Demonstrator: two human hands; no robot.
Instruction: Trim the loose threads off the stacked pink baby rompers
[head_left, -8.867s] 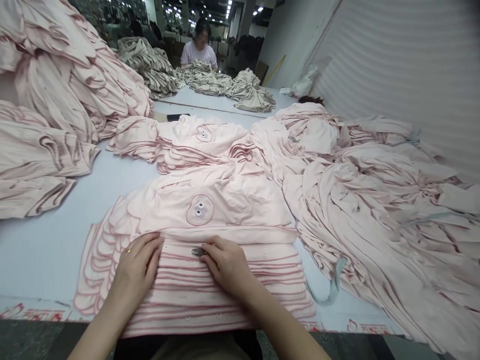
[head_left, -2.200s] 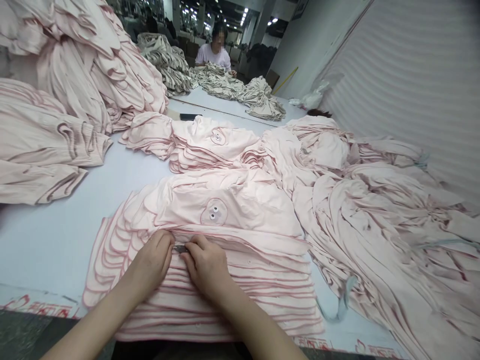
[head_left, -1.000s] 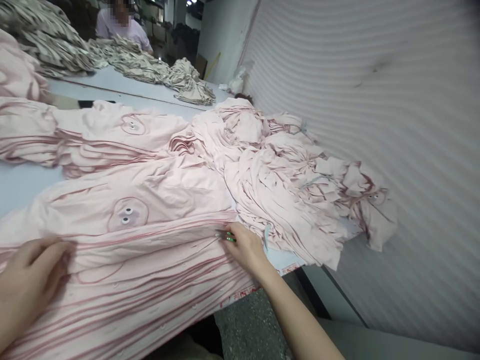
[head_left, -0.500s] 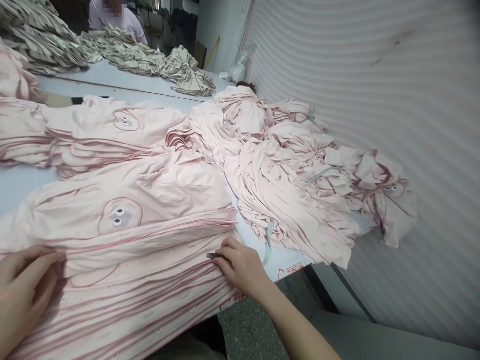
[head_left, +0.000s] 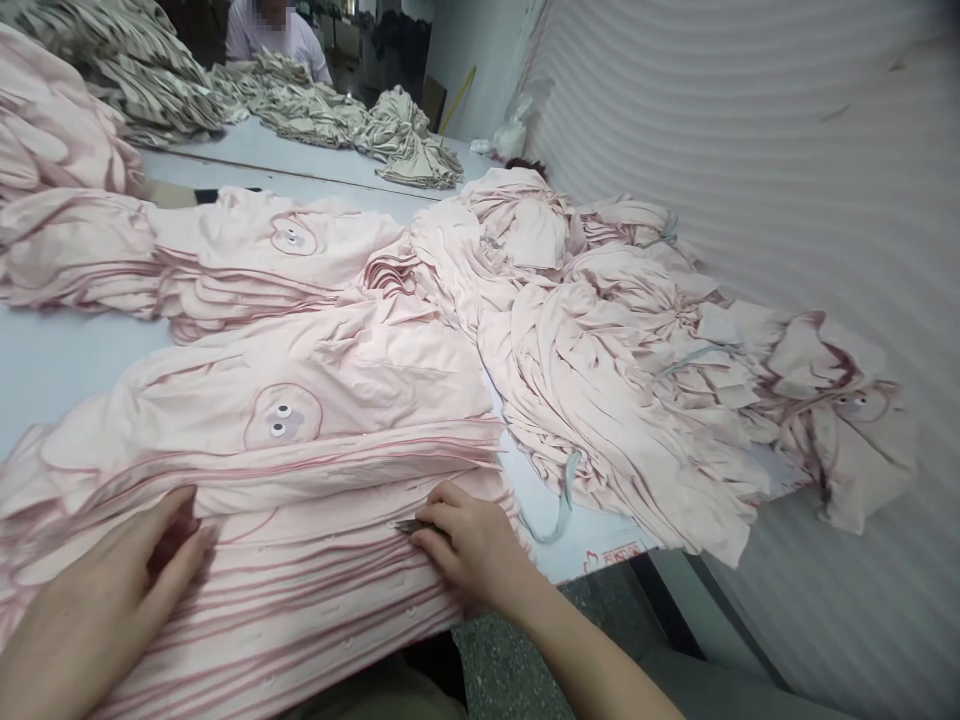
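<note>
In the head view, a stack of pale pink garments [head_left: 360,390] with darker pink trim lies in front of me, its edges fanned out towards me. The top one bears a round face patch [head_left: 283,418] with two eyes. My left hand [head_left: 112,590] rests on the stack's left part, thumb and forefinger apart with fabric beneath them. Over the fanned edges on the right, my right hand [head_left: 469,540] is closed around small dark thread snips [head_left: 414,526]. Their pointed tip juts out leftwards, close to the cloth; the rest is hidden in the fingers.
A loose heap of pink garments [head_left: 592,390] with pale blue ties spreads to the right, partly over the table edge. Another pink stack [head_left: 277,260] lies behind. Grey-green garments [head_left: 300,110] lie on the far table, with a person [head_left: 289,45] beyond. A corrugated wall [head_left: 750,150] stands at right.
My left hand has shifted right across the stack, its thumb and finger now further apart. My right hand has moved slightly left with the snips. The whole view has swung a little left.
</note>
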